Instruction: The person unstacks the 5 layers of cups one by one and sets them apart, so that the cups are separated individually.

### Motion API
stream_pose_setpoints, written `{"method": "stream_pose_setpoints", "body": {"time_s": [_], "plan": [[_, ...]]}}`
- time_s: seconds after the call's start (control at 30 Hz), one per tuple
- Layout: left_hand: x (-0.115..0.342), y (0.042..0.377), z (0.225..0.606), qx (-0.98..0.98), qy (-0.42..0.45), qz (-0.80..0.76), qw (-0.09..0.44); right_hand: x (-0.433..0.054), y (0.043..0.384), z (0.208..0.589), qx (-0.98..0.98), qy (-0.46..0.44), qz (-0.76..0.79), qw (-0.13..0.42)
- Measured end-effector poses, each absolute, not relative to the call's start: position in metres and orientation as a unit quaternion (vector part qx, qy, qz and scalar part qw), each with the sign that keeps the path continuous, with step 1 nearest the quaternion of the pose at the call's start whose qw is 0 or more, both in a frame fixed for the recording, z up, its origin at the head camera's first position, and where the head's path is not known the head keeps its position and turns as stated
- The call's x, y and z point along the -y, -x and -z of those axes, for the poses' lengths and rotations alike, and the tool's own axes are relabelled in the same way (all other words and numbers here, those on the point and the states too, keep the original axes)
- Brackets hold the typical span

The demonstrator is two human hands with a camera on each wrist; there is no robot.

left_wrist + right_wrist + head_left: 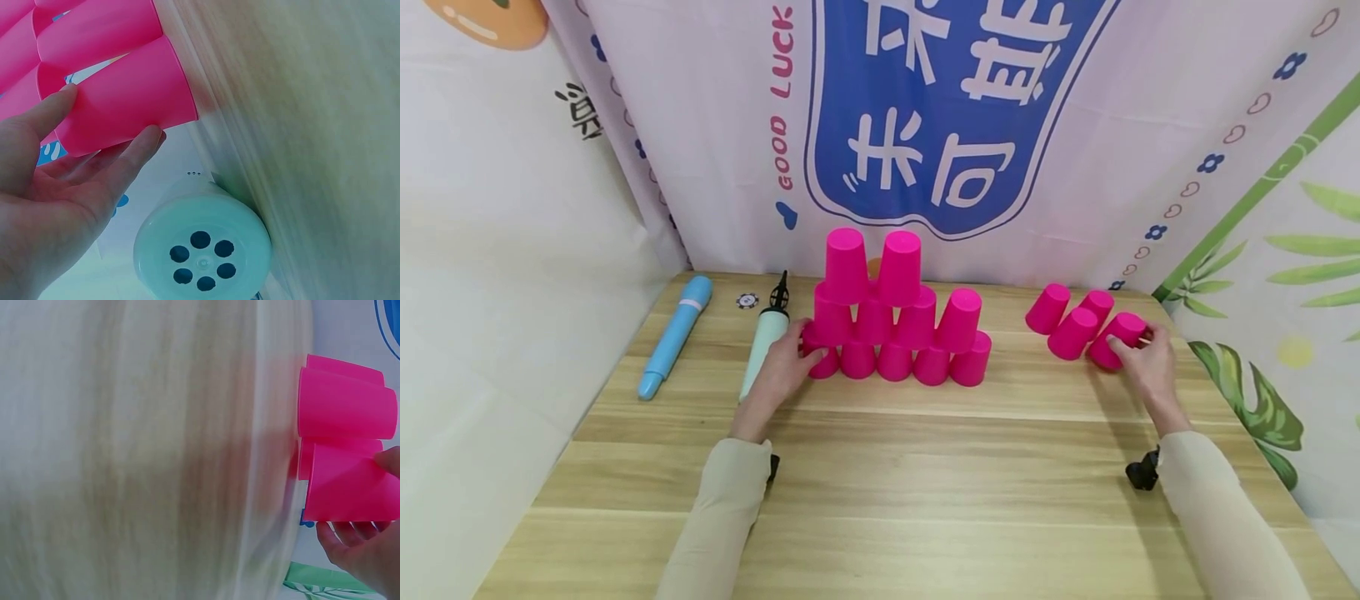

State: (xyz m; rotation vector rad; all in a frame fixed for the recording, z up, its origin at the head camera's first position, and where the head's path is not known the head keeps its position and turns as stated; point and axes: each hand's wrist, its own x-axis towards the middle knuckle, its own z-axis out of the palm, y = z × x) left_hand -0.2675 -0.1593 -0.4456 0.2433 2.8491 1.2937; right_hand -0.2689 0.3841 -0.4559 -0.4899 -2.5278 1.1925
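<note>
Upside-down pink cups form a stepped pyramid at the back middle of the table: several in the bottom row, several above, and two top cups [900,268]. My left hand [784,362] holds the bottom-left pink cup [128,97], thumb on one side and fingers on the other. At the right, my right hand [1150,362] grips another upside-down pink cup [1116,342] between thumb and fingers. In the right wrist view, this cup's rim lies a little farther from the tabletop than its neighbours' rims. Three more pink cups [1072,333] stand close beside it.
A mint-green hand pump [765,354] with a black nozzle lies just left of the pyramid, beside my left hand. Farther left are a blue tube-shaped object [676,337] and a small round chip [747,301]. Printed cloth [722,167] hangs right behind the wooden table [925,500].
</note>
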Motion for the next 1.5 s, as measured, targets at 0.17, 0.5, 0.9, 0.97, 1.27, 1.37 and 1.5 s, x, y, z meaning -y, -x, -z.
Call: {"method": "stream_pose_setpoints", "body": {"time_s": [0.17, 0.5, 0.9, 0.97, 1.27, 1.37, 1.5], "plan": [[0.159, 0.268, 0.446, -0.908, -0.079, -0.412, 0.003, -0.385, 0.269, 0.460, 0.882, 0.173, -0.415, 0.141], [0.159, 0.264, 0.447, -0.904, -0.081, -0.419, 0.000, -0.386, 0.268, 0.468, 0.877, 0.177, -0.422, 0.148], [0.161, 0.267, 0.446, -0.908, -0.079, -0.412, -0.001, -0.383, 0.261, 0.462, 0.887, 0.149, -0.405, 0.165], [0.161, 0.267, 0.444, -0.907, -0.080, -0.413, 0.001, -0.379, 0.259, 0.454, 0.884, 0.135, -0.385, 0.229], [0.159, 0.267, 0.445, -0.906, -0.082, -0.415, -0.004, -0.314, 0.257, 0.390, 0.829, -0.010, -0.373, 0.416], [0.159, 0.267, 0.446, -0.907, -0.082, -0.414, -0.004, -0.283, 0.257, 0.374, 0.823, -0.047, -0.405, 0.396], [0.160, 0.267, 0.446, -0.907, -0.080, -0.414, -0.004, -0.243, 0.260, 0.354, 0.815, -0.088, -0.454, 0.348]]}}
